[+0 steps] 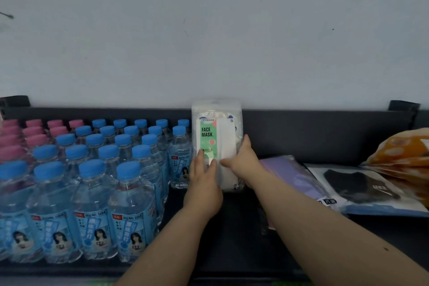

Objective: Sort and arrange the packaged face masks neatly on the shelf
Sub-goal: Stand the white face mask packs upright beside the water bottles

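Observation:
A clear pack of white face masks with a green "FACE MASK" label (216, 127) stands upright on the dark shelf (232, 227), leaning toward the back rail. My left hand (204, 183) lies flat against its lower front. My right hand (243, 160) grips its lower right edge. To the right, a purple mask pack (292, 174) lies flat, partly hidden behind my right forearm. Beside it lies a pack with a black mask (362, 186).
Rows of blue-capped soda water bottles (130, 204) fill the shelf's left side, right beside the mask pack, with pink-capped bottles (34, 132) at the far left. An orange bag (404, 153) sits at the right edge. A grey wall (209, 42) rises behind the shelf.

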